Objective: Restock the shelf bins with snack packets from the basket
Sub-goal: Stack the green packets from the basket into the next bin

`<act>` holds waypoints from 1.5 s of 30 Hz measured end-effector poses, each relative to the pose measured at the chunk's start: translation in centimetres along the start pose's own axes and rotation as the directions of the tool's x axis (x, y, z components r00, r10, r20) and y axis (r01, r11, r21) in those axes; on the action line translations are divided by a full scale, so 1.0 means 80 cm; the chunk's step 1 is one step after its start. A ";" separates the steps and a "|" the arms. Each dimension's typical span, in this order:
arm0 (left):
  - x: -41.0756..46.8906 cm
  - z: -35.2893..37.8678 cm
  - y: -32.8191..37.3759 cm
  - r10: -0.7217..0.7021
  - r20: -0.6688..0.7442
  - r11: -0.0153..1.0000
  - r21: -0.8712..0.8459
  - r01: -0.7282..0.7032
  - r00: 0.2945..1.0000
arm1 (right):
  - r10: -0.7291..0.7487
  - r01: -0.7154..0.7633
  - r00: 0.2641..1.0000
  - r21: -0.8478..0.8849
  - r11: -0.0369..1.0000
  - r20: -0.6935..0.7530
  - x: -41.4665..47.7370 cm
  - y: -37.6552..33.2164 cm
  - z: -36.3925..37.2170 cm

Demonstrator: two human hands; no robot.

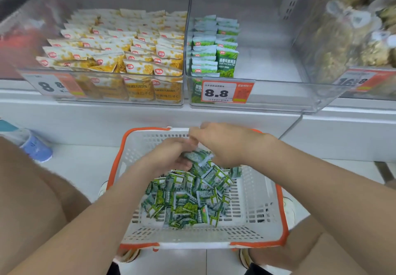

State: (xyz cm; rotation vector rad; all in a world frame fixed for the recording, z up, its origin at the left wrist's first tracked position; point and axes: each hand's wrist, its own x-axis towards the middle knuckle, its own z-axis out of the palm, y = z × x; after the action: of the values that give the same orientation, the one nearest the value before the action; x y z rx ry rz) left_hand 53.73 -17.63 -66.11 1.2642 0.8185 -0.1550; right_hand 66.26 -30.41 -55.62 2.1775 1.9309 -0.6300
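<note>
A white basket (259, 202) with an orange rim sits on the floor between my knees and holds several small green snack packets (188, 199). Both hands are over its far end. My left hand (169, 157) and my right hand (222, 144) together grip a bunch of green packets (198, 157) just above the pile. Above, a clear shelf bin (267, 64) holds two short rows of the same green packets (214, 47) at its left side, with the rest of its floor bare.
A clear bin (100, 94) to the left is packed with yellow packets. Another bin (353, 39) at the right holds bagged snacks. Orange price tags hang on the bin fronts. A blue-capped bottle (35, 148) lies on the floor at the left.
</note>
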 end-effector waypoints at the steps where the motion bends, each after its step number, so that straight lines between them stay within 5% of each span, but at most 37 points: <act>1: -0.011 0.005 0.015 0.002 0.031 0.994 -0.106 0.001 1.000 | -0.003 0.005 0.999 0.065 0.998 -0.032 -0.001 0.002 0.003; 4: -0.045 0.014 0.047 0.027 0.092 0.968 -0.253 -0.002 0.995 | -0.021 0.087 0.966 0.246 0.965 -0.257 -0.010 0.001 0.000; 7: -0.071 0.019 0.069 0.092 0.056 0.993 -0.078 -0.087 0.994 | 0.061 0.102 0.904 0.351 0.931 -0.424 -0.018 0.002 -0.019; 13: -0.097 0.019 0.090 0.446 0.064 0.893 0.035 -0.448 0.893 | 0.345 -0.003 0.843 0.638 0.770 -0.413 -0.038 0.012 -0.042; 20: -0.101 0.031 0.108 0.503 -0.134 0.864 0.049 -0.502 0.853 | 0.407 0.027 0.779 0.673 0.739 -0.477 -0.046 0.014 -0.059; 22: -0.099 0.034 0.114 0.622 -0.248 0.783 0.210 -0.585 0.743 | 0.407 0.044 0.708 0.611 0.791 -0.578 -0.050 0.017 -0.073; 26: -0.099 0.033 0.125 0.947 -0.210 0.316 0.751 -0.579 0.245 | 0.422 0.114 0.394 0.499 0.859 -0.816 -0.065 0.038 -0.114; 28: -0.096 0.030 0.128 0.981 -0.118 0.176 0.875 -0.450 0.155 | 0.443 0.016 0.368 0.482 0.876 -0.818 -0.061 0.062 -0.125; 32: -0.085 0.030 0.131 0.949 -0.006 0.086 0.967 -0.240 0.314 | 0.571 -0.282 0.580 0.514 0.810 -0.581 -0.021 0.108 -0.122; 35: -0.080 0.029 0.130 0.939 0.007 0.064 0.978 -0.196 0.345 | 0.604 -0.336 0.684 0.559 0.758 -0.408 0.007 0.119 -0.125; 41: -0.071 0.029 0.127 0.955 -0.019 0.079 0.978 -0.192 0.295 | 0.599 -0.361 0.708 0.538 0.761 -0.373 0.040 0.120 -0.134; 45: -0.069 0.030 0.124 0.957 -0.014 0.072 0.979 -0.191 0.290 | 0.640 -0.427 0.634 0.493 0.758 -0.434 0.050 0.124 -0.132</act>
State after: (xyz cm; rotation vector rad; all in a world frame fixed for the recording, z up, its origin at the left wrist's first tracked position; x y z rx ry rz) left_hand 56.12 -18.25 -54.72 2.7952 0.6377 0.9715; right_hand 78.40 -24.17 -49.32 3.2938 1.2256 -0.1922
